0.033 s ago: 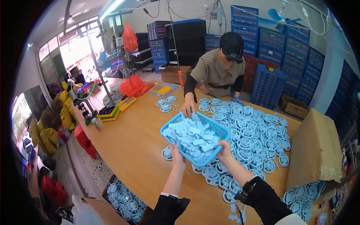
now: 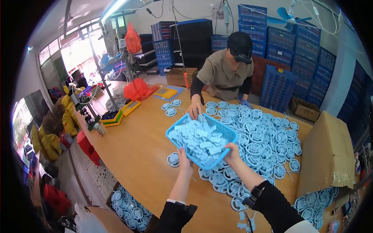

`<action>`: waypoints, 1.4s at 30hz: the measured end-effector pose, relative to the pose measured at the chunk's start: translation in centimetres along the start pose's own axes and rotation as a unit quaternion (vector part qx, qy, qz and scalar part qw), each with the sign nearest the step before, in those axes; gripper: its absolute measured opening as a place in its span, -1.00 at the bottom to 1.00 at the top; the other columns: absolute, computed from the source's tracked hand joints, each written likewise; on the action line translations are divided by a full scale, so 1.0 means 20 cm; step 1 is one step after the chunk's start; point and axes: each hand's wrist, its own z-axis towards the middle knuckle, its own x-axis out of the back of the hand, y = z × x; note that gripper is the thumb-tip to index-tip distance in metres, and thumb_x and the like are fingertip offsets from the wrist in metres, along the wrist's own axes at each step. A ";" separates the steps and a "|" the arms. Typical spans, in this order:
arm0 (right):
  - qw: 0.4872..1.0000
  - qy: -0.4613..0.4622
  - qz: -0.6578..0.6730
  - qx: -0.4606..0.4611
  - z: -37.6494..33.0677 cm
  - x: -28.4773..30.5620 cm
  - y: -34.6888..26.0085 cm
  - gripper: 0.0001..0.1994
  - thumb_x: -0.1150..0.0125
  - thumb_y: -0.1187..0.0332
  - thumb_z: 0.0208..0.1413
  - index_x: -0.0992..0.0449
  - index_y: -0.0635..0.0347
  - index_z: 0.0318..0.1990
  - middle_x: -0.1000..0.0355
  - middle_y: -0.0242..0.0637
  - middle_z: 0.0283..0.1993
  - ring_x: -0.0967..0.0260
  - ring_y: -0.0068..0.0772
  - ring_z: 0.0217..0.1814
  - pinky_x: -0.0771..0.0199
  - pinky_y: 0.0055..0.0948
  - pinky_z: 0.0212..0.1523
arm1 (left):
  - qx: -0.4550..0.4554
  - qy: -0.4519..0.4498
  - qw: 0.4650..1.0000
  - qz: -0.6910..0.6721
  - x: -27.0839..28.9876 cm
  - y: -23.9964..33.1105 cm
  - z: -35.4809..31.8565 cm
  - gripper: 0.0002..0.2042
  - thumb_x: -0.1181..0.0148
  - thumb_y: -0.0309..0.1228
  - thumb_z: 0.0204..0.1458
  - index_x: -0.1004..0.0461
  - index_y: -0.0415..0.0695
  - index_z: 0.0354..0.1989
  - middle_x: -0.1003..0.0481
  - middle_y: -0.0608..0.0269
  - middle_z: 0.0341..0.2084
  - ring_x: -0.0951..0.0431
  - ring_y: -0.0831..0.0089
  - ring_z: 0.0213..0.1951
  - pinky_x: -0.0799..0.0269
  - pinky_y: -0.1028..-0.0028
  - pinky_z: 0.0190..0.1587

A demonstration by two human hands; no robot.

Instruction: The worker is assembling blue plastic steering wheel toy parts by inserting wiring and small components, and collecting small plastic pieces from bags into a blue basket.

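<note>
Both hands hold a blue plastic basket (image 2: 223, 134) above the wooden bench (image 2: 136, 155). Left hand (image 2: 183, 158) grip pinched on the near rim; right hand (image 2: 233, 153) grip clamped on the near right edge. Basket heaped with pale blue flat pieces (image 2: 198, 141). Round blue parts (image 2: 264, 143) spread over the bench just beyond. A co-worker's hand (image 2: 194, 110) touches the far rim. Cardboard box (image 2: 328, 153) at right.

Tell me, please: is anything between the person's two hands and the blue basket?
No. The left hand and right hand grip the near rim of the blue basket directly; nothing visible lies between them and it.
</note>
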 end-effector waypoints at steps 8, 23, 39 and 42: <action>0.987 0.108 -0.057 -0.108 0.11 -0.01 -0.02 -0.33 -0.14 0.07 -0.08 0.01 0.07 0.16 0.08 -0.05 0.23 -0.06 0.01 0.15 -0.09 -0.13 0.11 | 0.080 -0.102 0.984 0.120 -0.14 -0.06 0.06 -0.43 0.26 -0.06 0.14 0.22 0.00 0.25 0.08 0.22 0.24 -0.01 0.14 0.21 -0.03 0.15 0.13; 0.969 0.154 -0.091 -0.168 -1.73 0.45 -0.92 -0.62 -0.08 0.38 0.00 -0.27 0.26 0.00 -0.30 -0.13 -0.03 -0.30 -0.09 0.01 -0.28 -0.23 0.03 | 0.249 -0.024 0.959 0.136 0.28 -0.35 -0.85 -0.66 0.13 -0.20 0.11 -0.26 -0.13 -0.03 -0.33 0.18 -0.07 -0.35 0.25 -0.04 -0.27 0.32 -0.13; 0.944 0.292 -0.146 -0.042 -2.69 0.97 -1.24 -0.63 -0.05 0.40 -0.02 -0.27 0.32 -0.03 -0.32 -0.12 -0.08 -0.36 -0.09 -0.10 -0.39 -0.24 -0.10 | -0.071 -0.161 0.749 0.639 0.44 -0.88 -1.70 -0.62 -0.11 -0.43 -0.07 -0.28 -0.27 -0.04 -0.25 -0.06 0.01 -0.19 0.02 0.09 -0.11 0.26 0.08; 0.938 0.305 -0.156 -0.049 -2.81 1.08 -1.21 -0.63 -0.05 0.41 -0.03 -0.28 0.32 -0.03 -0.32 -0.12 -0.08 -0.36 -0.12 -0.10 -0.39 -0.25 -0.09 | -0.119 -0.168 0.657 0.726 0.45 -0.93 -1.76 -0.54 -0.14 -0.35 -0.10 -0.25 -0.25 0.00 -0.20 -0.05 0.07 -0.12 -0.01 0.13 -0.03 0.20 0.12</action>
